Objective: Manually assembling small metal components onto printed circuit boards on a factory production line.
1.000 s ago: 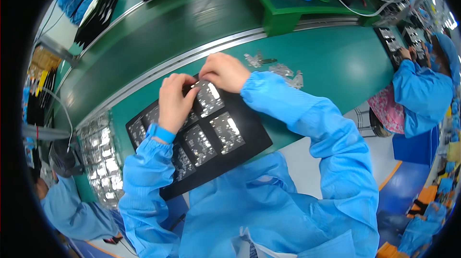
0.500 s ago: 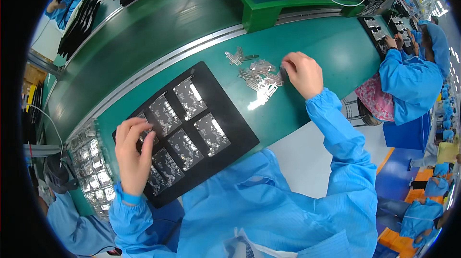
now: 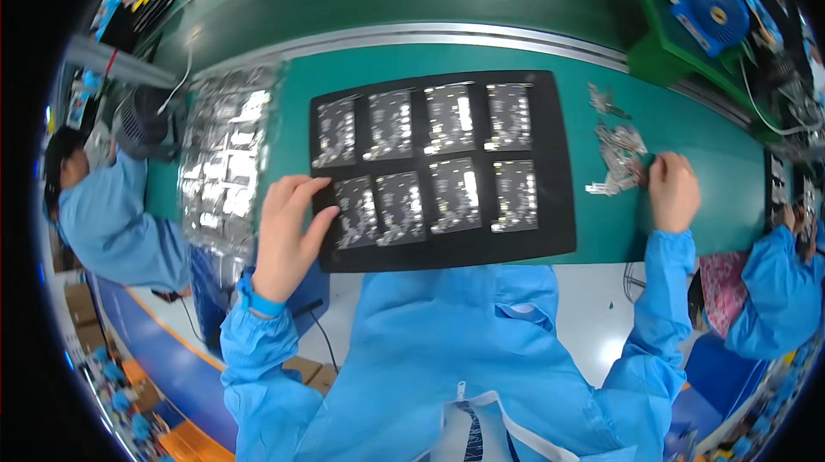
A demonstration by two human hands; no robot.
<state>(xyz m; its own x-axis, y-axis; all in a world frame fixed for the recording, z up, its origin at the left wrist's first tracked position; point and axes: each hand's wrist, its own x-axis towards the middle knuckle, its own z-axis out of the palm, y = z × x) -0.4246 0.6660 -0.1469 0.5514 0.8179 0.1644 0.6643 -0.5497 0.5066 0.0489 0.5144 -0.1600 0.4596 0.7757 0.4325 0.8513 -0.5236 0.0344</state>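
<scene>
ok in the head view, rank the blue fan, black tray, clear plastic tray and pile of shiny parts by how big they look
1. Black tray
2. Clear plastic tray
3. Blue fan and pile of shiny parts, unranked: they look too close in size

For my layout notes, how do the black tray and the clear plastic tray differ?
The black tray is matte; the clear plastic tray is glossy. The black tray lies centrally in view; the clear plastic tray is to its left. Eight circuit boards show plainly on the black tray; glare blurs the clear plastic tray's contents. Both rest on the green tabletop.
</scene>
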